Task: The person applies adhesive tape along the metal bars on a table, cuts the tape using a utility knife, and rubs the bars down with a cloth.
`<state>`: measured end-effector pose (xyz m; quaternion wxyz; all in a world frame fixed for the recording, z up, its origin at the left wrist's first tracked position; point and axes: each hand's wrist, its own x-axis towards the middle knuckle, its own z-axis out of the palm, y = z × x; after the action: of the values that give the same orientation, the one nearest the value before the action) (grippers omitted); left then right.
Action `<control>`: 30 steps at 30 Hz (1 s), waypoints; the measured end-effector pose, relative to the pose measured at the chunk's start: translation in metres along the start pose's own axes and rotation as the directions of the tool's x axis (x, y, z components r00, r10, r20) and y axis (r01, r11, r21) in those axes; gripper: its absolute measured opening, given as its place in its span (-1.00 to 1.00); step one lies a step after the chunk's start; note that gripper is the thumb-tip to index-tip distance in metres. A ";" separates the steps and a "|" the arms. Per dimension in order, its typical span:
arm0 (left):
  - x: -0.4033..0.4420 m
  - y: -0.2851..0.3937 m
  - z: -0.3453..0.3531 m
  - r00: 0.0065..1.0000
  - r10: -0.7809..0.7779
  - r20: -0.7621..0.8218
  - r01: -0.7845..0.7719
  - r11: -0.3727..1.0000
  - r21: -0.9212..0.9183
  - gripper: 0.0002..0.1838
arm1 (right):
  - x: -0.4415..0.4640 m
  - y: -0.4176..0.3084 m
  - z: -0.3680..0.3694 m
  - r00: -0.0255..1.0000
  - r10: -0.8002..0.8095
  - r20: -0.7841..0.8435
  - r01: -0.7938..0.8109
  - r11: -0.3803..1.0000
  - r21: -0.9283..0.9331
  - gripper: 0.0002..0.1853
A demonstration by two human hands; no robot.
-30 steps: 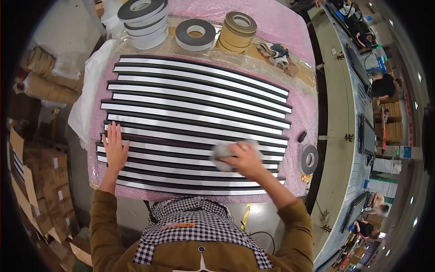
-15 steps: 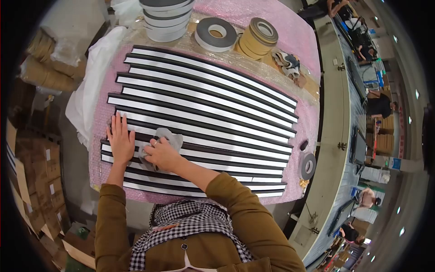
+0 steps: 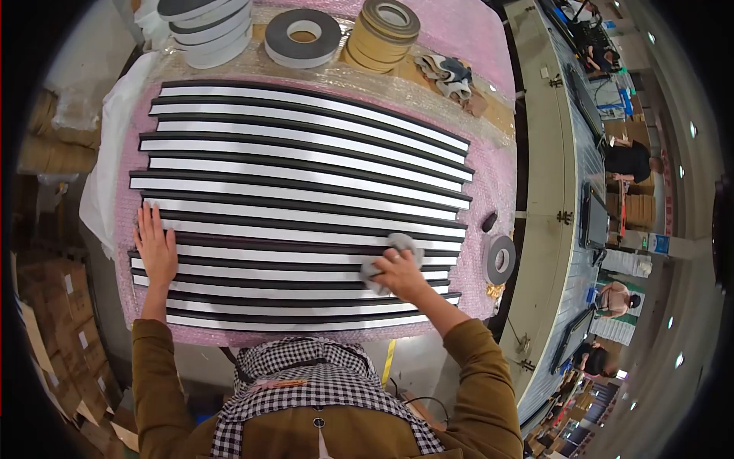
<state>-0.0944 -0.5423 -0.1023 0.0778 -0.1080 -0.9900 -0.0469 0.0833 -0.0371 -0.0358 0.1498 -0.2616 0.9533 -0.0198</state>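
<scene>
Black strips with white faces (image 3: 306, 164) lie side by side across pink bubble wrap (image 3: 489, 168) on the table. My left hand (image 3: 157, 249) rests flat on the left ends of the lower strips, its fingers stretched out and holding nothing. Toward the right ends of the strips, my right hand (image 3: 399, 274) presses a crumpled grey cloth (image 3: 405, 245) onto them, its fingers bent over the cloth.
Stacked grey-white rolls (image 3: 210, 34), a single grey roll (image 3: 302, 38), tan rolls (image 3: 382, 34) and crumpled rags (image 3: 451, 76) stand along the far side. At right are a small black object (image 3: 489, 222) and a grey roll (image 3: 499, 260). People work beyond the conveyor (image 3: 573, 145).
My right hand has moved with the cloth from near my left hand back to the right part of the strips. My left hand stays on the left ends while the view has shifted.
</scene>
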 end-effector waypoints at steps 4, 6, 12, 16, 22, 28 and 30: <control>0.001 -0.001 0.003 1.000 0.018 -0.008 -0.018 1.000 0.024 -0.41 | -0.060 0.044 0.015 0.998 0.058 0.002 -0.058 0.997 -0.053 -0.82; 0.000 -0.003 0.004 1.000 0.017 -0.002 -0.017 1.000 0.025 -0.41 | -0.084 0.063 0.021 0.995 0.100 -0.027 -0.102 0.993 -0.064 -0.81; 0.001 -0.002 0.006 0.999 0.041 -0.016 -0.040 0.999 0.012 -0.41 | -0.128 0.091 0.028 0.988 0.147 -0.042 -0.151 0.981 -0.119 -0.86; -0.004 -0.006 0.007 1.000 0.023 -0.009 -0.023 0.999 0.029 -0.41 | -0.146 0.098 0.031 0.973 0.231 0.006 -0.227 0.962 -0.150 -0.87; -0.005 -0.015 0.020 0.996 0.029 -0.081 -0.027 0.999 0.024 -0.38 | -0.139 0.086 0.021 0.792 0.610 -0.028 -0.563 0.712 -0.420 -0.88; 0.013 0.042 -0.082 0.966 0.230 -0.116 -0.254 0.925 -0.281 -0.40 | -0.067 0.000 -0.007 0.697 0.641 -0.321 -0.695 0.714 -0.083 -0.91; 0.014 0.091 -0.178 0.904 0.421 -0.074 -0.374 0.698 -0.611 -0.46 | -0.040 -0.028 -0.009 0.686 0.614 -0.391 -0.632 0.769 0.100 -0.80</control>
<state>-0.0624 -0.4703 0.0823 0.0113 -0.3399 -0.8758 -0.3425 0.1270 -0.0417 -0.0129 -0.0570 0.0842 0.9948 -0.0007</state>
